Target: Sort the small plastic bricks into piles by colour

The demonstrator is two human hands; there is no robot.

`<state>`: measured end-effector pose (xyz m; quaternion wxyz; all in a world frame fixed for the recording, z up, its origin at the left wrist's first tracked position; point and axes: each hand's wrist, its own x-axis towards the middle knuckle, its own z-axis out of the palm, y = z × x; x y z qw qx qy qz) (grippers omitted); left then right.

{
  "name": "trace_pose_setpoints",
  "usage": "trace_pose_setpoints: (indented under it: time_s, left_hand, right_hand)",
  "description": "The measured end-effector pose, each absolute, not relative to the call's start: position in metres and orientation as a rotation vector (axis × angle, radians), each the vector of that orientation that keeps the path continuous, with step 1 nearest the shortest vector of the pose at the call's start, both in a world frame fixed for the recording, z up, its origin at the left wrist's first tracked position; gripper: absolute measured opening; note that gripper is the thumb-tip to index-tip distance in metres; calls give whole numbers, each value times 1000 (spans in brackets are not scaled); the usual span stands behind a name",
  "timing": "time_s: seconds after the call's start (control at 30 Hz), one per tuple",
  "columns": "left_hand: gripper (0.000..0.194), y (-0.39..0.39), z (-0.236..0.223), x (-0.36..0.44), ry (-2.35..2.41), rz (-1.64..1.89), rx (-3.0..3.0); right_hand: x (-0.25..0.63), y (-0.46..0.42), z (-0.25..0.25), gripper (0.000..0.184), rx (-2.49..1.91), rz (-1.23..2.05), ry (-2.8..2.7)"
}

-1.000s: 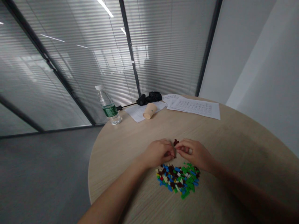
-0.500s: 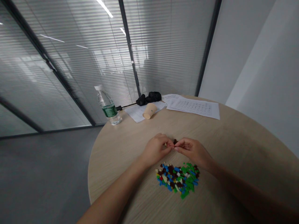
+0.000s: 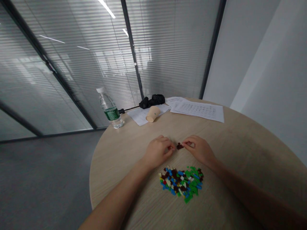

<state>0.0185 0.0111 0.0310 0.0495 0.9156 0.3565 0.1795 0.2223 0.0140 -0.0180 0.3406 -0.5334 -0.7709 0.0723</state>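
Observation:
A small dark brown cluster of toy building bricks (image 3: 179,146) lies on the round wooden table (image 3: 115,172), between my two hands. My right hand (image 3: 200,150) is closed in a pinch, its thumb and forefinger at the right end of that cluster. Just left of the bricks, and apart from them, my left hand (image 3: 159,152) has its fingers curled together; whether something tiny is between them is hidden. Nearer to me, below both hands, spreads a pile of loose toy bricks (image 3: 181,182) in green, blue, brown, cream and a little red and yellow.
A clear water bottle (image 3: 112,113) with a green label stands at the far left edge. Beside it are a tipped paper cup (image 3: 153,114), a black folded item (image 3: 153,100) and printed sheets (image 3: 199,110). Glass panels with blinds (image 3: 168,57) rise behind the table.
My left hand has drawn back a little to the left, and my right fingertips have moved slightly right and up. The brown brick cluster now shows more fully between them.

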Motion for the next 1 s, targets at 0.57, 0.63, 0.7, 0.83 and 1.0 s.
trace_pose_setpoints:
  time_s: [0.57,0.63,0.7,0.83,1.0]
  left_hand:
    - [9,12,39,10,819,416,2674]
    - [9,12,41,9,752,342,2642]
    - [10,11,42,8,700,250,2622]
    - [10,10,41,10,628,159,2578]
    - [11,8,41,10,570,140,2445]
  right_hand:
    - [228,16,-23,18,-1330,243,-1930]
    - [228,12,-19,17,-1301,223,-1932]
    - [226,4,-13,16,-1226,194,-1991]
    - [218,-14,-2,15,-988,147,-2223]
    - [213,-22,0,14,-911,161,-2285]
